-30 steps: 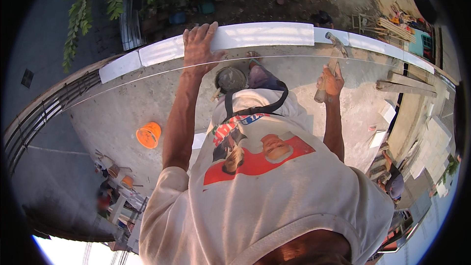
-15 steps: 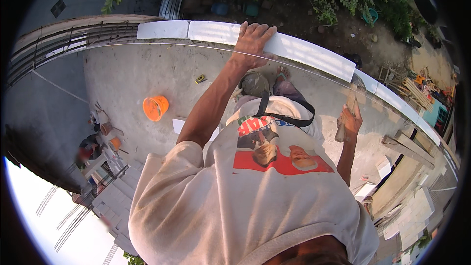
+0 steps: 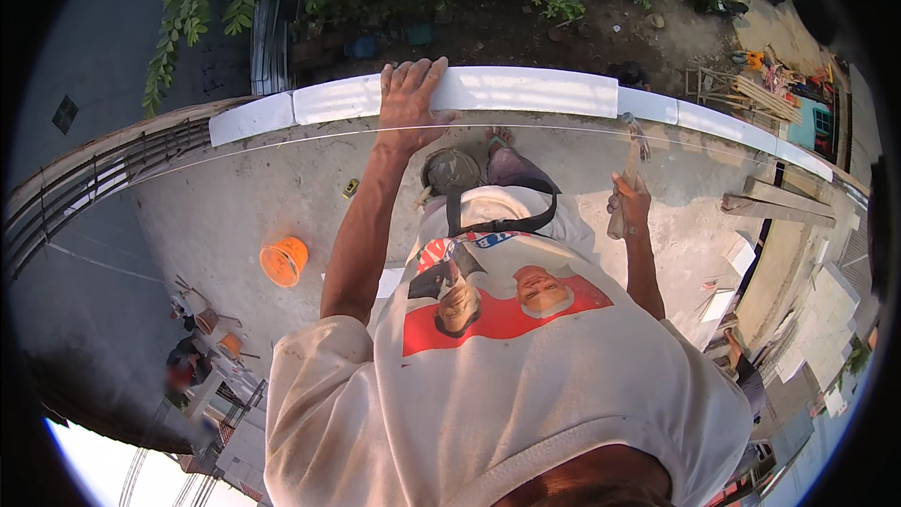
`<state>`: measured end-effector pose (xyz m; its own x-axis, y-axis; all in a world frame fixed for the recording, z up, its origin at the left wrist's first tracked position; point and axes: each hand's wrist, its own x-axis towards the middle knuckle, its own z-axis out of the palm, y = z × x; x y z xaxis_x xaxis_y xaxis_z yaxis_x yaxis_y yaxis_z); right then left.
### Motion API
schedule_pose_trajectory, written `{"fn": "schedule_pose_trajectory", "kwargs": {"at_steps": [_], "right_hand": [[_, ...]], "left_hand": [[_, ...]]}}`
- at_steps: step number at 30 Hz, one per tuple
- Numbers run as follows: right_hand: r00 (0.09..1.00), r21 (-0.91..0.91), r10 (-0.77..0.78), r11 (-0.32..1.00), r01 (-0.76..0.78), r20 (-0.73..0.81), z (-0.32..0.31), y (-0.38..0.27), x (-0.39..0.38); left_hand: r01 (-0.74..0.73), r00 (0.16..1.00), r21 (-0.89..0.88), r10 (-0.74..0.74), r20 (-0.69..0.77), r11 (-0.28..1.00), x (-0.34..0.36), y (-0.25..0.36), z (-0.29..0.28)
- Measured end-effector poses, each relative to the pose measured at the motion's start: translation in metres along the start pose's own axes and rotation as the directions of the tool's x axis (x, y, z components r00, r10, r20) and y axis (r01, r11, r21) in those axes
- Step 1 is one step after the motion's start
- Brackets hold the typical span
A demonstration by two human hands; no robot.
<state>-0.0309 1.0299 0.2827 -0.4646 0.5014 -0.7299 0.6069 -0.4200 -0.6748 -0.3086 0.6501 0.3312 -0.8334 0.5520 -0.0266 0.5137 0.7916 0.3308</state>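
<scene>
A row of long white blocks (image 3: pixel 526 89) runs along the upper edge of the wall, with a thin string (image 3: pixel 572 127) stretched in front of it. My left hand (image 3: pixel 408 108) grips the top edge of a long block, fingertips over it and thumb on the near face. My right hand (image 3: pixel 629 197) is closed round the wooden handle of a hammer (image 3: pixel 631 145), whose metal head is raised near a joint between blocks. A round bucket of grey mortar (image 3: pixel 450 169) sits by my foot, beside a short handled tool. A small yellow tape measure (image 3: pixel 350 188) lies to the left.
An orange bucket (image 3: pixel 284 261) stands on the concrete floor (image 3: pixel 216 211). Railing bars (image 3: pixel 103 178) continue at left; loose planks (image 3: pixel 779 207) lie at right. Beyond the wall are foliage and a dirt yard (image 3: pixel 544 28). Other people (image 3: pixel 188 361) are low at both sides.
The view swung rightward and back, shifting the scene. My left hand stays on the block and my right hand keeps hold of the hammer, with no clear movement along the wall.
</scene>
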Motion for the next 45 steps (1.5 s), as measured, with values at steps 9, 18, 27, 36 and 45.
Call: {"fn": "schedule_pose_trajectory", "kwargs": {"at_steps": [9, 18, 27, 36, 45], "right_hand": [[0.881, 0.204, 0.473, 0.860, -0.468, 0.026, -0.022, 0.136, 0.017], [0.826, -0.018, 0.549, 0.831, -0.555, -0.128, -0.023, 0.204, 0.000], [0.934, -0.453, 0.344, 0.851, -0.265, 0.100, -0.009, 0.245, 0.000], [0.834, -0.138, 0.520, 0.854, -0.502, 0.186, 0.057, 0.267, -0.065], [0.809, -0.396, 0.577, 0.773, -0.496, 0.113, 0.101, 0.368, -0.032]], "left_hand": [[-0.058, 0.998, 0.033, 0.058, 0.008, 0.998, 0.001, 0.005, 0.005], [-0.045, 0.998, 0.099, 0.041, 0.043, 0.994, -0.022, -0.004, -0.002], [-0.126, 0.992, -0.071, 0.124, -0.034, 0.989, -0.149, -0.012, 0.021], [0.533, 0.532, -0.128, -0.214, 0.819, 0.837, -0.374, -0.065, 0.130], [0.707, 0.448, -0.165, -0.254, 0.857, 0.688, -0.562, -0.051, 0.215]]}}
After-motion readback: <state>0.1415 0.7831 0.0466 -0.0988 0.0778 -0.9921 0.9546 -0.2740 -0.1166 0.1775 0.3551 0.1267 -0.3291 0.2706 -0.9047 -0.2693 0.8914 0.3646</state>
